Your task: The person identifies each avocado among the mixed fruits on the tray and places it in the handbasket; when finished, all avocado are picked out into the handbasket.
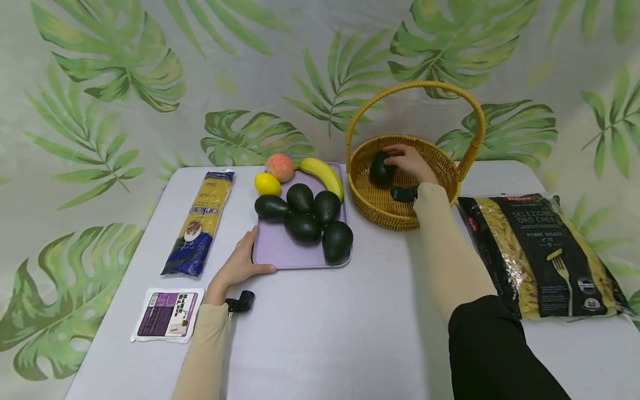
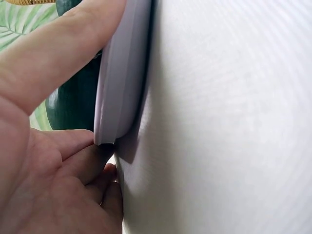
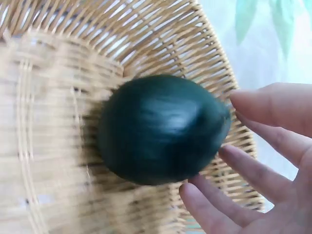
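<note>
The right hand [image 1: 411, 162] holds spread fingers [image 3: 253, 171] about the narrow end of an avocado [image 3: 161, 131] ahead of them in the wicker basket [image 1: 384, 218], while the left hand [image 1: 240, 264] splays around a corner of the lilac tray [image 1: 290, 256], seemingly steadying it.

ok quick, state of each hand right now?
Left hand: open, thumb and fingers spread against the tray corner.
Right hand: open, fingers spread at the avocado in the basket.
</note>
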`<action>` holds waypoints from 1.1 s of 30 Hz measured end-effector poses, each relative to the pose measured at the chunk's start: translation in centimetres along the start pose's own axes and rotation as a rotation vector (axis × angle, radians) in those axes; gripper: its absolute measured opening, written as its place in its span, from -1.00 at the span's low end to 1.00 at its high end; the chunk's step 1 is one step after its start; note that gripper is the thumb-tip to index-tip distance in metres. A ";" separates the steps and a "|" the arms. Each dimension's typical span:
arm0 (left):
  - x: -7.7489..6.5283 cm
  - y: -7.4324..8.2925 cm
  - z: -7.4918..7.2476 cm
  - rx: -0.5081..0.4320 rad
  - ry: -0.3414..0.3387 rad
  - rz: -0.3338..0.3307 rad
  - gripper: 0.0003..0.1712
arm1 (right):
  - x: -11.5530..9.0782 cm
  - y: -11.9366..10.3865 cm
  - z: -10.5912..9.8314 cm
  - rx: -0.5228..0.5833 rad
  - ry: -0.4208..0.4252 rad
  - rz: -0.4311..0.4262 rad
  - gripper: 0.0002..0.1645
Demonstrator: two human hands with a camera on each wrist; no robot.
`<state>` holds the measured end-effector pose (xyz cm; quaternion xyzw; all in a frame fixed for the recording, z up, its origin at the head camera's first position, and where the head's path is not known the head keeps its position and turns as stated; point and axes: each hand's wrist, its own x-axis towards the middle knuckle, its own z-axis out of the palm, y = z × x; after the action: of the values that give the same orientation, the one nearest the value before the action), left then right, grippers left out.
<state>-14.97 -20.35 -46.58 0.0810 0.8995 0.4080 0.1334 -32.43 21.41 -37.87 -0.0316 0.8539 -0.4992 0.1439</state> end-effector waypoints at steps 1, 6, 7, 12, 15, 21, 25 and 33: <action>0.0 0.0 0.0 0.000 0.000 0.002 0.34 | -0.1 0.0 -0.2 -0.003 0.002 -0.007 -0.41; 0.3 -0.1 0.1 0.001 -0.003 0.009 0.34 | -1.1 0.3 -1.4 -0.019 0.013 -0.066 -0.41; 0.3 0.0 0.2 0.002 -0.003 0.008 0.34 | -1.4 0.4 -1.7 -0.019 0.010 -0.078 -0.41; 0.3 0.0 0.2 0.008 0.000 0.011 0.33 | -3.1 0.0 -2.8 0.077 -0.019 -0.129 -0.38; 0.2 0.0 0.2 0.003 -0.001 0.010 0.34 | -4.3 -0.2 -3.0 0.142 -0.043 -0.160 -0.38; 0.1 0.0 0.2 0.002 0.001 0.002 0.34 | -6.8 -0.4 -2.3 0.236 -0.124 -0.201 -0.39; 0.1 0.0 0.1 0.005 0.001 0.002 0.33 | -8.4 -0.5 -1.2 0.254 -0.185 -0.228 -0.41; 0.0 0.1 0.0 0.001 0.003 0.002 0.33 | -11.3 -0.5 2.6 0.182 -0.341 -0.271 -0.41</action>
<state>-14.98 -20.25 -46.49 0.0814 0.8998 0.4078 0.1318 -20.97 21.23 -36.16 -0.2168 0.7565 -0.5765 0.2200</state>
